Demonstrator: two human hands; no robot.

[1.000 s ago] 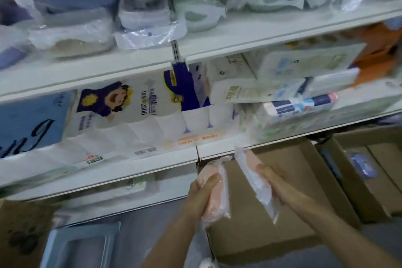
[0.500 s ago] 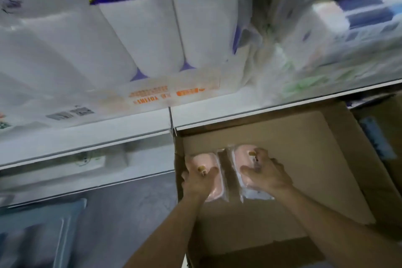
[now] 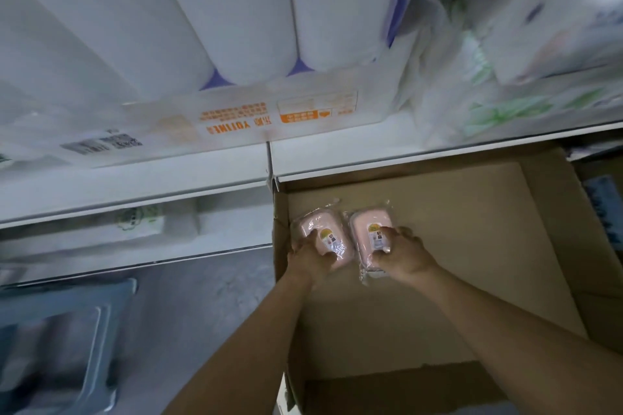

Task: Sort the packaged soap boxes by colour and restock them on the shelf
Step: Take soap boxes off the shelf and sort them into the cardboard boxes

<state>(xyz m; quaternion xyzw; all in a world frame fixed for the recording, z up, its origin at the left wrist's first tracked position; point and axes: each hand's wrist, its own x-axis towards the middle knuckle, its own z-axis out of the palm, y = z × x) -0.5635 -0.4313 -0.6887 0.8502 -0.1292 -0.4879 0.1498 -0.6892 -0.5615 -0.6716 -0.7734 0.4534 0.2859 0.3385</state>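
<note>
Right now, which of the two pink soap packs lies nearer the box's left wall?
The pink pack under the left hand; the other pack, held by the right hand, lies farther in.

Both arms outstretched — left hand [image 3: 312,254] and right hand [image 3: 403,254] side by side, fingers curled, gripping.

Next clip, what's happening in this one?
A person is reaching both hands into an open cardboard box that sits under a white shelf stocked with toilet-paper packs. The left hand holds one pink soap box in clear wrap, and the right hand holds a second pink one. The two lie side by side against the box's inner surface, near its far left corner. Neither is on the shelf yet.
</note>
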